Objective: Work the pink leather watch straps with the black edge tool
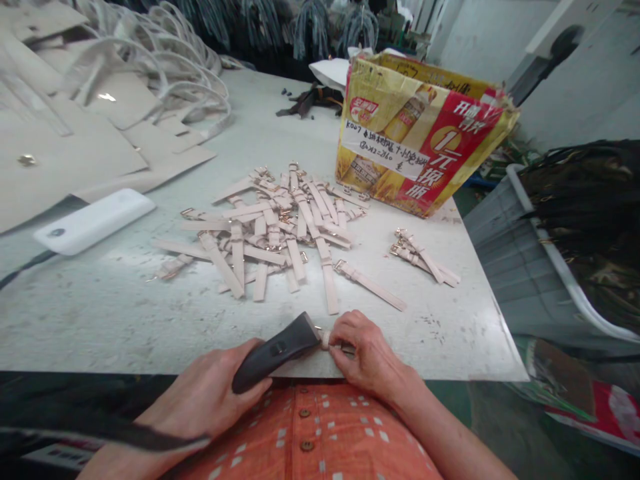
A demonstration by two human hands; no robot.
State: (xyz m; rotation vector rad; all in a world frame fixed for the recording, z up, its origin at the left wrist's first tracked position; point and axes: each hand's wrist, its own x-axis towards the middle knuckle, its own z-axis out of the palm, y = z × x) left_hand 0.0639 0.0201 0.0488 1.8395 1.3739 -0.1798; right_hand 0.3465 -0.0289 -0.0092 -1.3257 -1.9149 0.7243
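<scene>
My left hand (220,380) is wrapped round a black hair clipper (277,350), whose head points right. Right at the clipper's tip, a pale buckle strap (325,339) is pinched in my right hand (365,350); most of the strap is hidden by the fingers. Beyond my hands lies a loose pile of pale buckle straps (270,220) with small gold-coloured buckles. One strap (373,287) lies at the pile's near right edge. Farther right, a small group of straps (423,259) rests apart from the pile.
A yellow and red cardboard box (400,140) stands at the back right. On the left lie a white corded device (97,220), pale sheets (75,147) and coiled strips (165,60). A grey bin (525,247) with dark material stands beyond the table's right edge.
</scene>
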